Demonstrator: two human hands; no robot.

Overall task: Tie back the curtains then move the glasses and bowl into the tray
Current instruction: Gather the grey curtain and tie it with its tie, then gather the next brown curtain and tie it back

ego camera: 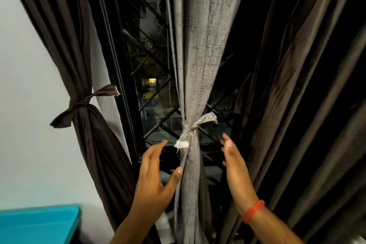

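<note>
Grey curtain (200, 49) — gathered, knotted midway

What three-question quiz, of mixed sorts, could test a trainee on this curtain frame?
1. True or false: the grey curtain is bound by a knotted tie.
2. Which hand wears the orange band? A left hand; B right hand; C neither.
3. Fill in: the dark curtain at the left, beside the wall, is already ____ back.

Key: 1 true. 2 B. 3 tied. Both hands are open, one on each side of the grey curtain, gripping nothing.
</note>
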